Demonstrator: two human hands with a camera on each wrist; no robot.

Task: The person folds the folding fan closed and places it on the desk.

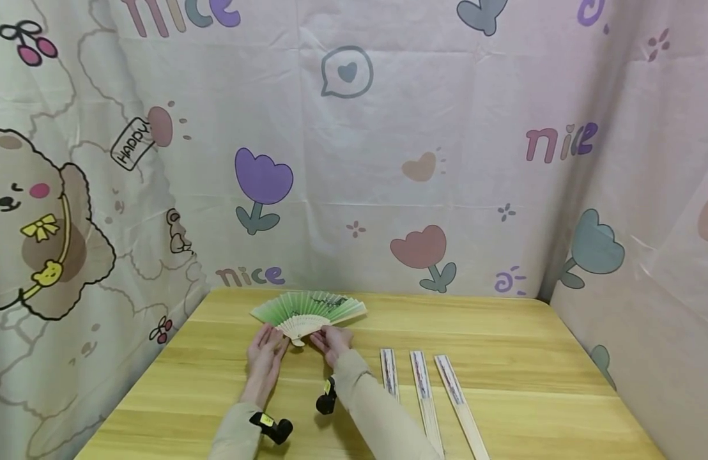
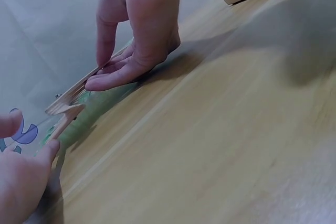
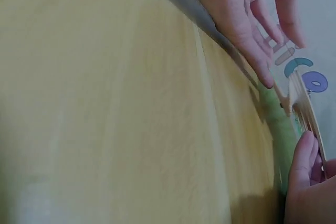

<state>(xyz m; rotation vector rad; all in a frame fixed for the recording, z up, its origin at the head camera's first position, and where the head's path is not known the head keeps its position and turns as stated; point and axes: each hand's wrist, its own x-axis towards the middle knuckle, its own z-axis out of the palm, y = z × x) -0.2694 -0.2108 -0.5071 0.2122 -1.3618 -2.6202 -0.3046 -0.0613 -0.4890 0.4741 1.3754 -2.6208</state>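
A green folding fan [image 1: 301, 313] with pale wooden ribs is spread wide near the table's far side, its pivot end toward me. My right hand [image 1: 333, 342] pinches the outer rib on the fan's right side between thumb and fingers. At the left side of the fan is my left hand [image 1: 264, 354]. In the left wrist view, this left hand [image 2: 23, 177] has its thumb raised apart from a finger that touches the other outer rib. The right wrist view shows the pivot end of the fan [image 3: 296, 95] between the two hands, slightly above the tabletop.
Three folded fans with pale ribs lie lengthwise to the right of my right arm: a left one [image 1: 390, 370], a middle one [image 1: 425, 396] and a right one [image 1: 462, 406]. The wooden table [image 1: 521, 358] is bordered by a printed curtain [image 1: 354, 140] behind and on both sides.
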